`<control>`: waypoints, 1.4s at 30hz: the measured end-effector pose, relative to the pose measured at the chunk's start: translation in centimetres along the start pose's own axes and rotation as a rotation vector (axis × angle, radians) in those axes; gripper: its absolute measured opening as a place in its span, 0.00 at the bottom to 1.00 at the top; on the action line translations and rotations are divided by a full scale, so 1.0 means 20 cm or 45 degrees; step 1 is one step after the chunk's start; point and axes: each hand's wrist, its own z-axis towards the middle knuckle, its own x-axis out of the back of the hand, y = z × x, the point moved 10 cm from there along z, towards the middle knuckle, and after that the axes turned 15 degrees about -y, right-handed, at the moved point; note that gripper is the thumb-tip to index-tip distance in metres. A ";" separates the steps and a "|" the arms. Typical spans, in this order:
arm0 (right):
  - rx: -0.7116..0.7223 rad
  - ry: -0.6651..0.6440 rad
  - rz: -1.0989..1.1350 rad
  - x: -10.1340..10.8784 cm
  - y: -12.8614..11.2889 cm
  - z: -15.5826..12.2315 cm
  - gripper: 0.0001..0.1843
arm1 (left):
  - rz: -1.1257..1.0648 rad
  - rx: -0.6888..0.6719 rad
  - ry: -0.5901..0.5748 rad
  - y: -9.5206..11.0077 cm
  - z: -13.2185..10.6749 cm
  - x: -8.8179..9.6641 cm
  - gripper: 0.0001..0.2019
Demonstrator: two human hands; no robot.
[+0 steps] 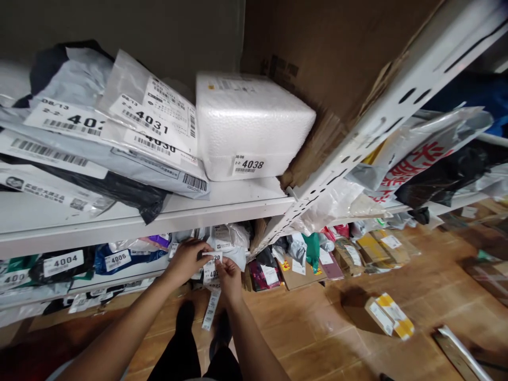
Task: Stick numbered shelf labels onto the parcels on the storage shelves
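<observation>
A strip of printed number labels (211, 307) hangs down from between my two hands, its lower end above the floor. My left hand (190, 259) pinches the top label by its left edge. Close beside it, my right hand (230, 275) grips the strip's right side with thumb and fingers. The number on the top label is partly covered. Right behind my hands, bagged parcels (228, 238) lie on the lower shelf. To the left of them sits a blue parcel with a 4005 label (118, 260).
A white foam-wrapped box labelled 4038 (254, 127) and stacked bagged parcels (146, 119) occupy the upper shelf. A slotted white upright (349, 143) slants across the right. On the wooden floor lie cartons (293, 272) and a yellow-white box (391, 316).
</observation>
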 end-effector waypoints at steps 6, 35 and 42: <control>0.072 0.252 -0.083 0.03 0.04 0.02 0.27 | 0.252 0.079 0.081 0.01 0.00 -0.01 0.07; 0.275 0.058 -0.083 0.23 -0.30 0.10 0.19 | 0.275 -0.222 -0.239 0.19 0.37 -0.01 0.16; 0.314 0.355 -0.240 0.27 -0.25 0.21 0.21 | 0.470 -0.025 -0.084 0.18 0.39 -0.04 0.10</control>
